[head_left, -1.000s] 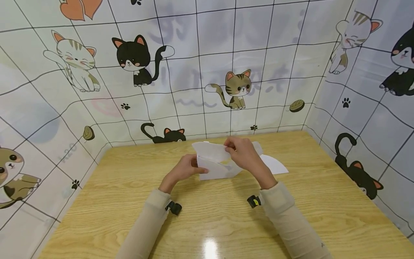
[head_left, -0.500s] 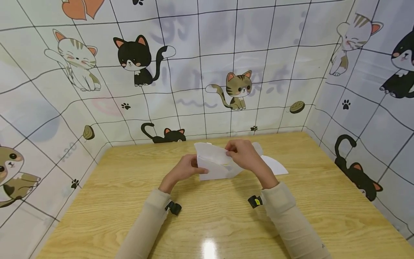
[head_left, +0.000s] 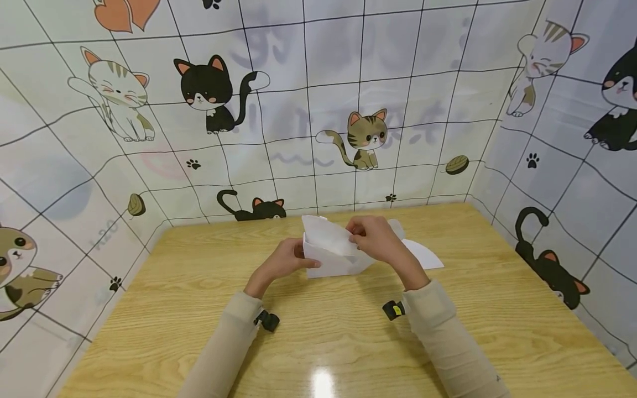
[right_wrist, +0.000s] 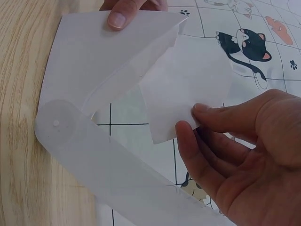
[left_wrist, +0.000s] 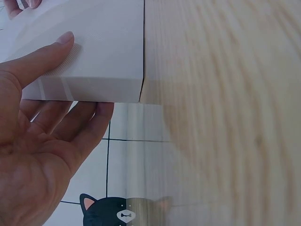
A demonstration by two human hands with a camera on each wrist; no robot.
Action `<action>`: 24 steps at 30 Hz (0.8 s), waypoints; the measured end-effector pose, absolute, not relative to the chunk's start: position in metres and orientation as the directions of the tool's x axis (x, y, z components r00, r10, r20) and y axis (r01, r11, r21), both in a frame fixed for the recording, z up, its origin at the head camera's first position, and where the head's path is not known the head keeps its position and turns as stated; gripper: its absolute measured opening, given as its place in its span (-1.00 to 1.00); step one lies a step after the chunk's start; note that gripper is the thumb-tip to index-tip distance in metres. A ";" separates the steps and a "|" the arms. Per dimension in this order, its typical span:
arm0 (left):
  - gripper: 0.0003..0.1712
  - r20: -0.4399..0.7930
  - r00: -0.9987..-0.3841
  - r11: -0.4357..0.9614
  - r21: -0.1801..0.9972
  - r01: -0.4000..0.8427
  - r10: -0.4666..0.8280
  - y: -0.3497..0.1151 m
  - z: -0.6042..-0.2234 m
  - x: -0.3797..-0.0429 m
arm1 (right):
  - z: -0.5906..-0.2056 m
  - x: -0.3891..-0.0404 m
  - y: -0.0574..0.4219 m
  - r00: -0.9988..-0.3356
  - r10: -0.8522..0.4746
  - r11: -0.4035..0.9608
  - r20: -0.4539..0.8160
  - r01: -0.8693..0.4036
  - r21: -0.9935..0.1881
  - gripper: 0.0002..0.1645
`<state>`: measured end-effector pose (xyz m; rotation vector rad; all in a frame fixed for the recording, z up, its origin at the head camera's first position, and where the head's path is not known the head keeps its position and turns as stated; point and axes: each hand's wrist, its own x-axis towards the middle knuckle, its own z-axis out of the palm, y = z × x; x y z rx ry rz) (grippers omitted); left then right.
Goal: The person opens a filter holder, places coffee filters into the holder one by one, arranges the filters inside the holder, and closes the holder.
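Note:
A white card box with a slanted top opening stands near the far edge of the table. My left hand grips its left end, thumb on the near face and fingers behind, as the left wrist view also shows. A thin white paper sheet stands up at the opening; in the right wrist view my right hand pinches the sheet between thumb and index finger. A translucent white strip with a rounded end lies against the box's corner. Whether the sheet is joined to the box is unclear.
A white fan-shaped piece lies to the right, partly behind my right forearm. The wooden table meets a cat-patterned wall covering at the back and sides. Each wrist wears a small black camera.
The paper sheet's right side has come down and the sheet has shifted slightly right, closing a gap above the box. My right hand has sunk a little. The left hand holds still.

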<state>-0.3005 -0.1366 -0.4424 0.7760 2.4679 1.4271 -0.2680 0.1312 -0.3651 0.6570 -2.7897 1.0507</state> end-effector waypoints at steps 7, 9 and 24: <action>-0.50 0.094 -0.844 0.392 0.855 0.341 0.528 -0.137 -0.443 -0.301 | -0.365 -0.268 0.131 -0.898 -0.378 0.666 0.224 -0.432 -0.609 -0.90; -0.50 0.094 -0.844 0.392 0.855 0.340 0.528 -0.136 -0.442 -0.301 | -0.365 -0.268 0.132 -0.898 -0.376 0.666 0.230 -0.434 -0.606 -0.90; -0.48 0.094 -0.844 0.390 0.856 0.340 0.528 -0.136 -0.442 -0.300 | -0.365 -0.268 0.134 -0.890 -0.370 0.680 0.267 -0.455 -0.575 -0.89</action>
